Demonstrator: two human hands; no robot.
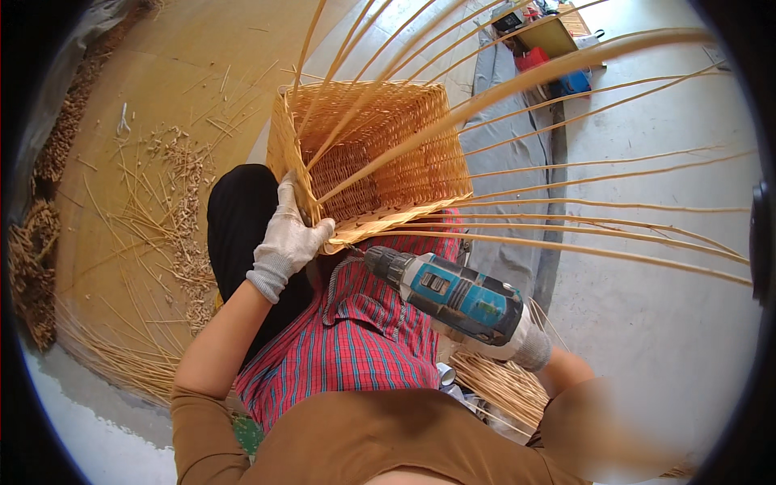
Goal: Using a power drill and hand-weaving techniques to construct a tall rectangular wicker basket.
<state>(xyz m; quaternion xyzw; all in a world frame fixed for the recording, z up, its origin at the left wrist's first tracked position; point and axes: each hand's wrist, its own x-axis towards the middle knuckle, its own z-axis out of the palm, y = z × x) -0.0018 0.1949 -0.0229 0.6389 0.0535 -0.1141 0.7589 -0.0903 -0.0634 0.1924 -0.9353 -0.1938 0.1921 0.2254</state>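
Note:
A woven wicker basket (373, 137) lies on its side at the centre, its inside facing up, with several long pale rods (614, 255) fanning out from its rim. My left hand (289, 230), in a whitish glove with a grey cuff, grips the basket's near left corner with fingers and thumb. My right hand (509, 347), also gloved and partly hidden, holds a teal and black cordless drill (461, 299) below the rim. The drill points toward that corner beside my left thumb; its tip is at the basket's edge, and I cannot tell whether it touches.
A red plaid cloth (339, 356) covers my lap. At the left, loose rods and shavings (162, 210) lie on a tan board (113, 129). A bundle of rods (509, 388) lies at lower right. A grey sheet (505, 105) runs along the floor toward coloured containers (570, 81) at the back.

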